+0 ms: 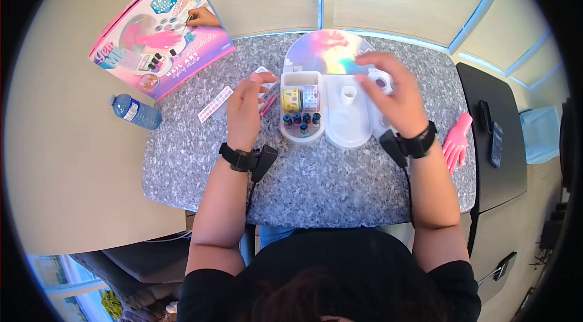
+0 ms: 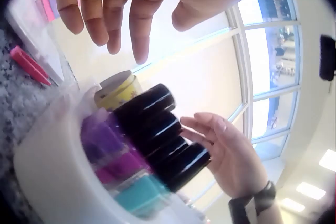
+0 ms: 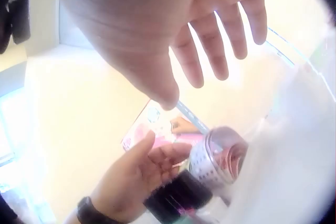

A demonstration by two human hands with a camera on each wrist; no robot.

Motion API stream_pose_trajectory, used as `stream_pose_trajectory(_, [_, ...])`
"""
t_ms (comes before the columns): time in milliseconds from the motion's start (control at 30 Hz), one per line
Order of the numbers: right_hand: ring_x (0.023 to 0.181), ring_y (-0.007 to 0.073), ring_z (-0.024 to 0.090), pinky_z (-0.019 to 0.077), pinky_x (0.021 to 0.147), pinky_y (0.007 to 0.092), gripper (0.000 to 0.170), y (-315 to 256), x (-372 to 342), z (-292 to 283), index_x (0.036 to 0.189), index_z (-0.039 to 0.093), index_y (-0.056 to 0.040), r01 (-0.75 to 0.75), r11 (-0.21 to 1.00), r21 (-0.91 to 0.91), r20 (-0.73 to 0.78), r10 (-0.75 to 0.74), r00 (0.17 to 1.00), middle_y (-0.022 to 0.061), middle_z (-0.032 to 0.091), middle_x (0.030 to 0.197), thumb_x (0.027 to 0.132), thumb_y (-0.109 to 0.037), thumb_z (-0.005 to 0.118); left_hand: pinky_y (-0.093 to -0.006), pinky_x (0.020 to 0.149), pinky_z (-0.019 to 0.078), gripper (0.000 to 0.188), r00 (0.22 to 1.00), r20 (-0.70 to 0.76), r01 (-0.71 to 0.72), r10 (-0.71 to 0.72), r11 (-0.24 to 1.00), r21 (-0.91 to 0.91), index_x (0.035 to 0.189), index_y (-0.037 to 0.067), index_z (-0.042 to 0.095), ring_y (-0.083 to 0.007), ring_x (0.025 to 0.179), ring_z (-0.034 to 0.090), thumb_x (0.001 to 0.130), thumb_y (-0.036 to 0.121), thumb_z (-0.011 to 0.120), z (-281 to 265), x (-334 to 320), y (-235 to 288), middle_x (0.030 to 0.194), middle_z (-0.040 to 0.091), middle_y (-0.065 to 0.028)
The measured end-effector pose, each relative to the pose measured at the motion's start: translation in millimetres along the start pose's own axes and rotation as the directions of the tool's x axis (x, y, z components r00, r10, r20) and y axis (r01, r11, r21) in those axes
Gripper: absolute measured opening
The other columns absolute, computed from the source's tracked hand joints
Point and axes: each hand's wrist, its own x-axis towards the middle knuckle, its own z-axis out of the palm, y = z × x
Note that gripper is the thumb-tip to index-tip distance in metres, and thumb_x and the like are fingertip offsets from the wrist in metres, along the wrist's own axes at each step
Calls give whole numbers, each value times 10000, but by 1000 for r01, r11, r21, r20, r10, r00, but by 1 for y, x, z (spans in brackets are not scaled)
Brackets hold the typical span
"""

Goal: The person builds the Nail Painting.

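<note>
Both hands hang in the air over a white nail art organizer (image 1: pixel 328 137), with nothing in either. My left hand (image 1: pixel 244 109) is at its left side, fingers loosely bent, and in the left wrist view they spread above the black-capped nail polish bottles (image 2: pixel 163 124). My right hand (image 1: pixel 398 96) hovers over the organizer's right side, fingers apart from the thumb. A yellow patterned roll (image 1: pixel 291 99) and a white patterned roll (image 1: pixel 311 98) stand behind the bottles. On the right half stands a small white cylinder (image 1: pixel 348 95). A shiny holographic panel (image 1: pixel 322 51) rises at the back.
A nail art box (image 1: pixel 167 36) stands at the back left, near a blue water bottle (image 1: pixel 135 112). A sticker sheet (image 1: pixel 215 104) and a pink pen-like item (image 1: pixel 268 105) lie left of the organizer. A pink model hand (image 1: pixel 457 143) lies at the right edge.
</note>
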Motion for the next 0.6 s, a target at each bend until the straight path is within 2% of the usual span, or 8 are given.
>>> stream_pose_trajectory(67, [1137, 190, 714, 573, 970, 345, 190, 13, -16, -16, 1186, 759, -58, -222, 946, 236, -89, 249, 964, 44, 765, 1196, 1018, -143, 784, -333, 943, 502, 531, 999, 2, 51, -51, 999, -13, 1218, 58, 799, -151, 1088, 628, 1180, 451, 444, -3, 2, 2, 1383, 741, -63])
stream_pose_trajectory(200, [1104, 137, 699, 561, 933, 318, 169, 70, -47, -51, 1183, 763, -60, -250, 895, 370, -200, 340, 919, 16, 758, 1149, 1062, -177, 744, -329, 951, 501, 474, 983, -166, 50, -79, 984, -172, 1280, 69, 767, -138, 1116, 620, 1167, 441, 496, -11, 7, -8, 1341, 751, -41])
stream_pose_trajectory(267, [1070, 124, 694, 550, 905, 306, 185, 84, -59, -62, 1191, 762, -68, -327, 723, 608, -268, 575, 773, 19, 755, 1120, 1080, -206, 710, -321, 919, 512, 407, 984, -172, 53, -54, 999, -10, 1205, 44, 799, -120, 1060, 633, 1148, 384, 581, -18, 11, 0, 1246, 781, -14])
stream_pose_trajectory(300, [1030, 106, 682, 536, 882, 295, 199, 93, -63, -66, 1203, 758, -89, -344, 683, 645, -266, 623, 736, 3, 750, 1111, 1098, -236, 676, -366, 1002, 534, 324, 994, -107, 13, -10, 1000, 27, 1253, 52, 782, -196, 1126, 677, 1091, 319, 694, -28, 17, -7, 1269, 783, -61])
stream_pose_trajectory(333, [1030, 106, 682, 536, 882, 295, 199, 99, -65, -68, 1203, 758, -89, -343, 682, 645, -267, 623, 736, 3, 750, 1111, 1098, -236, 676, -366, 1002, 534, 324, 994, -106, 12, -9, 1000, 28, 1253, 52, 782, -196, 1126, 677, 1091, 319, 694, -36, 21, -13, 1269, 783, -61])
stream_pose_trajectory(400, [1006, 99, 676, 534, 868, 296, 195, 104, -67, -72, 1208, 753, -87, -340, 628, 700, -245, 659, 711, -1, 746, 1104, 1104, -226, 664, -419, 1078, 531, 383, 996, -62, -15, 58, 842, 539, 1309, 63, 757, -306, 1225, 702, 1014, 306, 788, -49, 26, -22, 1313, 774, -141])
stream_pose_trajectory(533, [993, 94, 667, 528, 855, 287, 194, 102, -66, -70, 1211, 753, -87, -337, 637, 694, -238, 644, 727, -2, 742, 1102, 1100, -221, 667, -459, 1098, 529, 487, 998, 35, -59, 48, 767, 639, 1346, 69, 741, -379, 1282, 692, 954, 340, 843, -50, 26, -34, 1351, 752, -201])
stream_pose_trajectory(600, [990, 92, 664, 521, 850, 278, 188, 98, -65, -68, 1211, 752, -86, -338, 664, 667, -243, 623, 744, -5, 739, 1101, 1098, -211, 669, -477, 1117, 523, 535, 996, 78, -91, 49, 613, 785, 1368, 76, 734, -400, 1317, 673, 938, 369, 857, -44, 26, -37, 1376, 740, -210])
